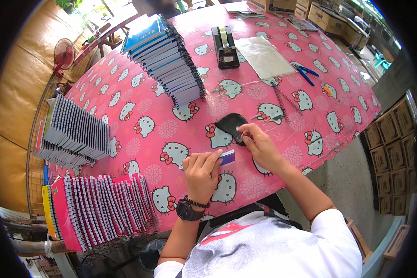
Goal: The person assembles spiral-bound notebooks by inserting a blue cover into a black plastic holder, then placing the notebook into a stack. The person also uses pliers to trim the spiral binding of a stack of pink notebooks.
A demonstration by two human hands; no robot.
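My left hand (201,171), with a black watch and a bead bracelet at its wrist, is closed on a small flat blue-and-white strip (227,158) just above the table. Part of the strip is hidden under the fingers. To its right, my right hand (262,147) pinches its thumb and fingers together at the edge of a black, soft-looking, pouch-like piece (230,124). What lies between those fingertips is too small to make out. The black piece rests on the pink patterned tablecloth (167,132).
Spiral notebooks stand in a tall blue stack (169,62), a grey-edged stack (76,129) and a pink row (102,206) on the left. Farther off are a tape dispenser (225,48), a clear plastic sheet (264,58), blue-handled pliers (306,74) and a loose wire coil (282,99).
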